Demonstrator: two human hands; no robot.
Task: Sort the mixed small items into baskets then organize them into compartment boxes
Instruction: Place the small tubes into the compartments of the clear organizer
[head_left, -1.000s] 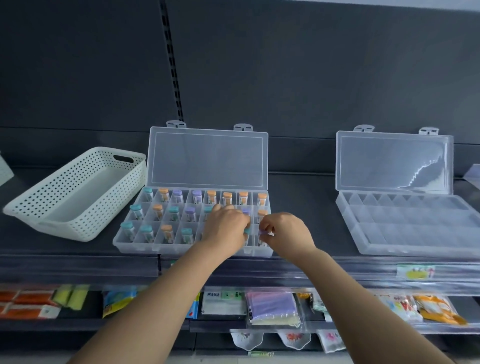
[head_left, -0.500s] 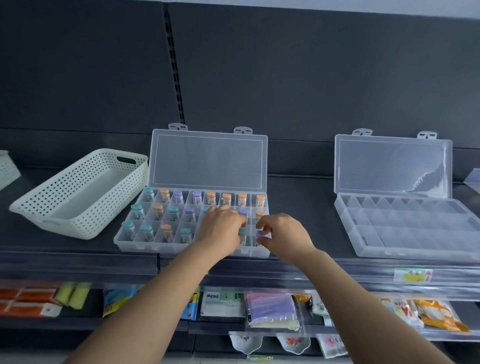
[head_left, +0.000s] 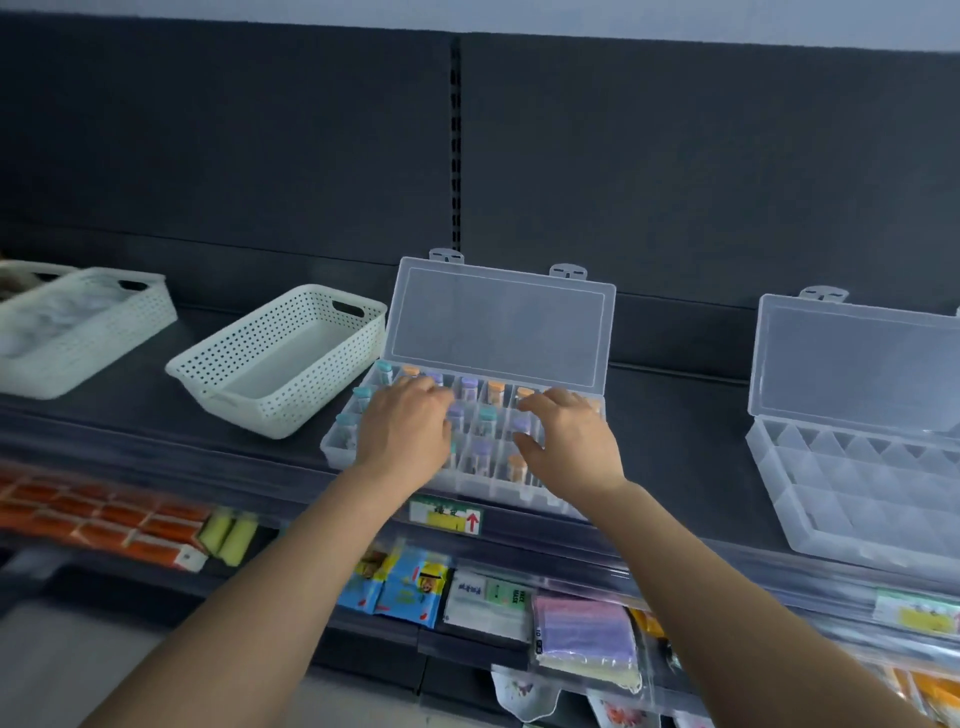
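On the shelf, a clear box (head_left: 498, 322) with its lid up, full of little bottles (head_left: 483, 454). Over the bottles, both hands. Left hand (head_left: 405, 431) palm down, fingers bent onto the caps; cannot tell if holding one. Right hand (head_left: 569, 441) with fingers spread and loose, holding nothing. Just left of the box, a white basket (head_left: 291, 410). Far right, another clear box (head_left: 857, 488).

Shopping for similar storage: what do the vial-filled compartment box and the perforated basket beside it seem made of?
Compartment box: likely rigid clear plastic, slightly frosted; the dark shelf back shows through its lid. Perforated basket: probably moulded opaque off-white plastic, matte, with holes and a cut-out handle.
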